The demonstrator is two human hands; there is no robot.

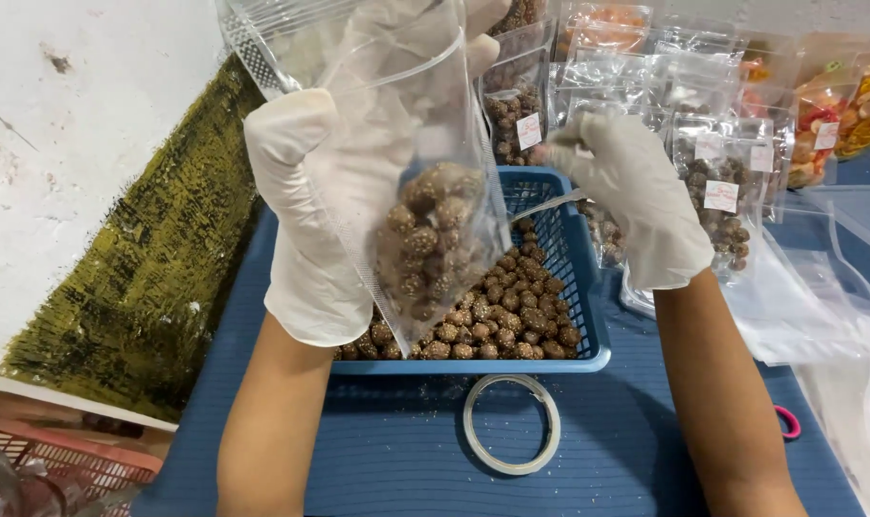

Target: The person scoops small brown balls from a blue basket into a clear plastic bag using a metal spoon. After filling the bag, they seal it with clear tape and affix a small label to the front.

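Bag (396,144) top cut off, basket (559,359) partly hidden (behind bag) — far packets (837,105) blurred

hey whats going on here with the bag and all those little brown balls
A person in white gloves is working over a blue basket of brown, seed-coated balls. The left hand holds up a clear zip bag partly filled with the balls. The right hand is raised beside it over the basket; what it pinches is unclear. Filled, labelled bags are stacked behind, and a tape roll lies in front.
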